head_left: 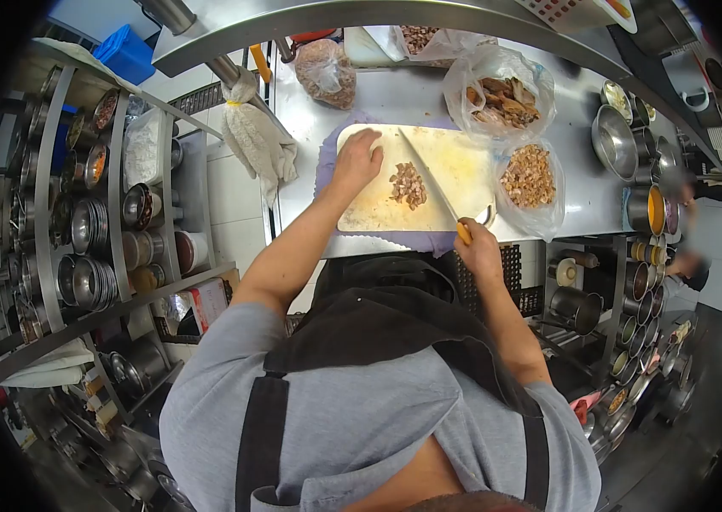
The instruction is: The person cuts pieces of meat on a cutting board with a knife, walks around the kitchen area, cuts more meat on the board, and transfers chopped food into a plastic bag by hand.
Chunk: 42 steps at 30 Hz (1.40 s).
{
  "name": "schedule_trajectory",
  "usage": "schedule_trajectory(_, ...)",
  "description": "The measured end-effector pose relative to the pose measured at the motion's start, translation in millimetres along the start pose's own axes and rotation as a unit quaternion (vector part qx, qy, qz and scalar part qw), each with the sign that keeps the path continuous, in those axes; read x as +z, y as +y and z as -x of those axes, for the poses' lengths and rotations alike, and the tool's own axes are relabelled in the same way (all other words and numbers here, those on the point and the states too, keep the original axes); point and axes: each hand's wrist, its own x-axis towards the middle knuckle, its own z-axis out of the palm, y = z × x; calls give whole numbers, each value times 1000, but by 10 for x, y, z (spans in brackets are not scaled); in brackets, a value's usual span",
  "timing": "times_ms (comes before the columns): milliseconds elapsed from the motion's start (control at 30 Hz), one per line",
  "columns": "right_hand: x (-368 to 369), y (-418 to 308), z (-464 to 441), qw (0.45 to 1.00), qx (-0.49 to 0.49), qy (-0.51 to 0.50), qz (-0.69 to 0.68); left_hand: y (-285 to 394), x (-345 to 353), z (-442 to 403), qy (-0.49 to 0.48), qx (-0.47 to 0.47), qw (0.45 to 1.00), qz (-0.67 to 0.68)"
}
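steel rack l. of metal tbl, pale tiled flr btwn.

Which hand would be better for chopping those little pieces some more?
Probably the right hand: it holds the knife, which lies just right of the chopped pieces. The left hand holds no tool.

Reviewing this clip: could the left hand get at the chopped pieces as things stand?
Probably yes: the left hand appears empty, with only bare cutting board between it and the chopped pieces. The knife lies on their other side.
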Motion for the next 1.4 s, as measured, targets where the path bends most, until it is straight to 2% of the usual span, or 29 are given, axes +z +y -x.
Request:
schedule_trajectory(67,-18,-33,89,1000,3,-3,-26,14,82,-287,7,35,999,6)
schedule_trajectory(200,-145,-29,274,999,32,19,-16,126,299,-842,-23,43,999,8)
schedule_trajectory(267,-182,22,387,997,61,34,-7,157,450,-1070,-108,44,992,-55)
schedule_trajectory(300,-200,36,440,997,65,39,-5,194,511,-1166,-110,49,991,-51)
schedule_trajectory(367,-216,63,549,996,84,28,-1,274,648,-1347,-245,71,948,-190)
schedule_trajectory(400,-193,120,608,996,78,38,-19,265,733,-1424,-248,77,947,-186)
schedule_trajectory(467,-217,115,673,994,100,33,-31,195,867,-1490,-325,99,902,-267)
schedule_trajectory(600,-274,77,787,987,149,32,-61,174,927,-1506,-324,163,882,-299)
schedule_trajectory(700,-353,59,826,980,171,32,-94,103,961,-1547,-303,139,891,-309)
schedule_trajectory(800,-265,165,888,978,164,46,-123,15,807,-1625,-300,11,906,-297)
schedule_trajectory(833,-286,148,882,974,179,41,-131,2,728,-1614,-300,7,904,-305)
schedule_trajectory(900,-282,166,859,974,179,43,-132,27,568,-1544,-223,-24,957,-182)
schedule_trajectory(933,-282,170,856,973,184,49,-127,67,498,-1469,-223,-27,956,-188)
schedule_trajectory(1000,-290,178,801,978,165,39,-124,123,351,-1228,-293,2,947,-128)
schedule_trajectory(1033,-280,187,751,982,146,34,-115,111,281,-1110,-292,-3,947,-133)
schedule_trajectory(1100,-225,210,651,987,107,36,-111,125,139,-898,-386,45,919,-63)
schedule_trajectory(1167,-202,189,551,997,48,-3,-61,177,-1,-743,-360,24,932,-46)
schedule_trajectory(1200,-185,179,515,997,24,-15,-70,196,-41,-681,-314,16,946,-73)
schedule_trajectory(1233,-171,166,490,997,18,-18,-68,217,-68,-634,-267,7,959,-99)
schedule_trajectory(1267,-160,151,473,997,14,-31,-71,149,-16,-521,-262,1,960,-99)
schedule_trajectory(1333,-178,162,481,996,4,-51,-72,-105,222,-202,-133,117,981,-82)
schedule_trajectory(1400,-217,218,533,993,40,-42,-101,38,362,103,-87,107,989,-57)
